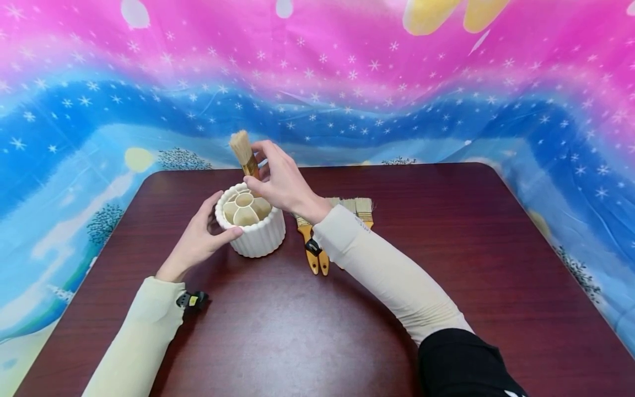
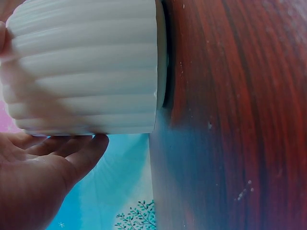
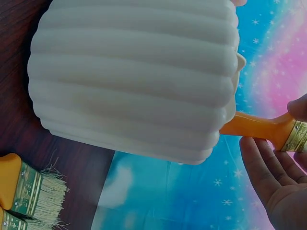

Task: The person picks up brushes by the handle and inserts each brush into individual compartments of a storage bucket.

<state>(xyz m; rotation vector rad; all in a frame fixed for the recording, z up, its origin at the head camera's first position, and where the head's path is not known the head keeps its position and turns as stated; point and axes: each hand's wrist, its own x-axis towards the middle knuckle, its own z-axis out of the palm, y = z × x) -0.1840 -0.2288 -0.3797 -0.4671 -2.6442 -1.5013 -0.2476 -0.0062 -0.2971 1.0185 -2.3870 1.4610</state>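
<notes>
A white ribbed round holder (image 1: 258, 241) with several compartments inside stands on the table. My left hand (image 1: 200, 234) grips its left side, thumb at the front rim and fingers round the back; in the left wrist view the fingers lie along the ribbed wall. Above the holder, my right hand (image 1: 280, 173) pinches a paintbrush (image 1: 241, 148) near its metal band, bristles up. Seen from the right wrist, the orange handle (image 3: 249, 125) runs down past the holder's rim, its lower end hidden inside.
Several more paintbrushes (image 1: 364, 209) with orange handles lie on the dark wood table (image 1: 278, 331), right of the holder and partly under my right forearm. A printed pink and blue cloth (image 1: 337, 82) hangs behind the table's far edge.
</notes>
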